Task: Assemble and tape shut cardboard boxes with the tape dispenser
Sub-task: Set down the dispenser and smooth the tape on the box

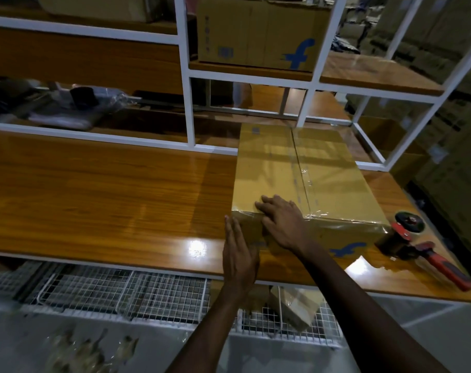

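A closed cardboard box (331, 173) lies flat on the wooden table (107, 197), its top seam covered by clear tape. My right hand (281, 220) presses flat over the box's near top edge, fingers straight, on the tape there. With its fingers straight, my left hand (238, 254) rests against the box's near left corner. A red-handled tape dispenser (417, 243) lies on the table just right of the box, untouched by either hand.
A white metal shelf frame (187, 84) rises behind the table, with another printed cardboard box (255, 30) on an upper shelf. Wire mesh baskets (148, 294) hang under the table's front edge, one holding a small box (296, 305). Stacked cartons fill the far right.
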Demonstrator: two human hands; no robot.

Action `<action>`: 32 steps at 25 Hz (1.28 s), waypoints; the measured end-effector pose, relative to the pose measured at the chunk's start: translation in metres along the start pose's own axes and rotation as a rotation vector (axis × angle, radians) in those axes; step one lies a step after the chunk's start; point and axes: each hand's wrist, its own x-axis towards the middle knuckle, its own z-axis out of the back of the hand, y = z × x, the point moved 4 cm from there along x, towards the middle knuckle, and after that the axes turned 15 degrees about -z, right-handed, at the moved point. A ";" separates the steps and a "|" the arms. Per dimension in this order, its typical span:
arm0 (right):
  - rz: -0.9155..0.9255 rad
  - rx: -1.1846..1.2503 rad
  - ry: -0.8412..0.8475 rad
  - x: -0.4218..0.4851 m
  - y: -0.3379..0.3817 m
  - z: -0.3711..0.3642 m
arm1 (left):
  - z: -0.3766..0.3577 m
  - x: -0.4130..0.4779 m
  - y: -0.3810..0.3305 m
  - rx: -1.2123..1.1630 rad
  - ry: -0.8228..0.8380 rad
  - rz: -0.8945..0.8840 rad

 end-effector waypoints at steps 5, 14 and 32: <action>-0.006 0.012 -0.005 0.000 0.001 0.001 | 0.022 0.011 -0.002 -0.350 -0.258 0.233; 0.001 0.022 -0.047 0.000 0.001 0.002 | 0.035 0.043 -0.017 -0.699 -0.499 0.731; 0.022 -0.086 -0.371 0.004 -0.010 -0.013 | 0.063 0.069 0.034 -0.086 -0.124 0.286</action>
